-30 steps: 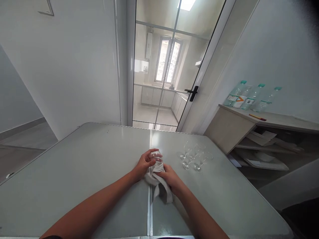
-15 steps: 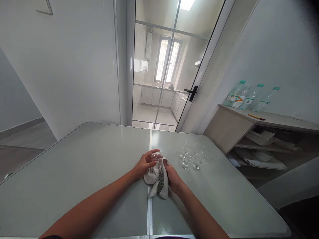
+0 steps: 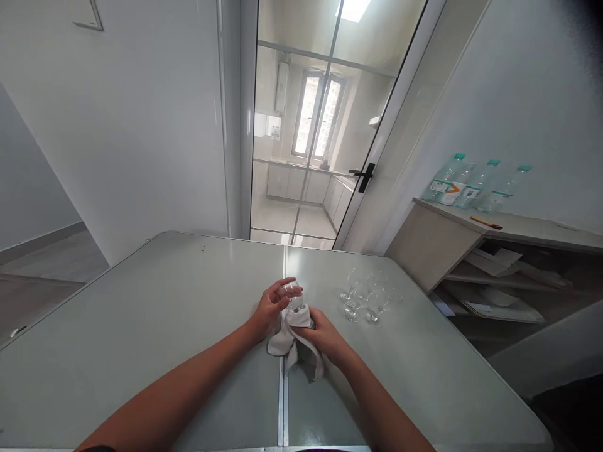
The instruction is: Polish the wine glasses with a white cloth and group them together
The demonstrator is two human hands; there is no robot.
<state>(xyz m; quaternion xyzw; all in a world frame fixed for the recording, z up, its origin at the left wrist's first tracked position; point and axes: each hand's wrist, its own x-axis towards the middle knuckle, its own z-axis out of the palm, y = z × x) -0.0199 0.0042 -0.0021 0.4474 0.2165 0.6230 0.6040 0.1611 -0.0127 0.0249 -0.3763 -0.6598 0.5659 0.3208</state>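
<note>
My left hand (image 3: 268,309) is wrapped round the bowl of a clear wine glass (image 3: 293,294), held tilted above the middle seam of the table. My right hand (image 3: 323,333) grips a white cloth (image 3: 300,317), which is bunched around the lower part of the same glass. The cloth's loose ends hang down towards the tabletop. The glass's stem and base are mostly hidden by the cloth and my right fingers. To the right of my hands stand several clear stemmed glasses (image 3: 351,312), grouped closely together.
The grey-green table (image 3: 141,339) has a metal strip down its middle. On the right, a wooden shelf unit (image 3: 438,232) bears several plastic bottles (image 3: 471,188) and a yellow-and-red pen-like object (image 3: 485,222). A glass door (image 3: 301,188) with a black handle stands behind the table.
My right hand has turned and closed the cloth round the glass's lower part, covering the stem that showed before. My left hand and the bowl have shifted slightly left and up.
</note>
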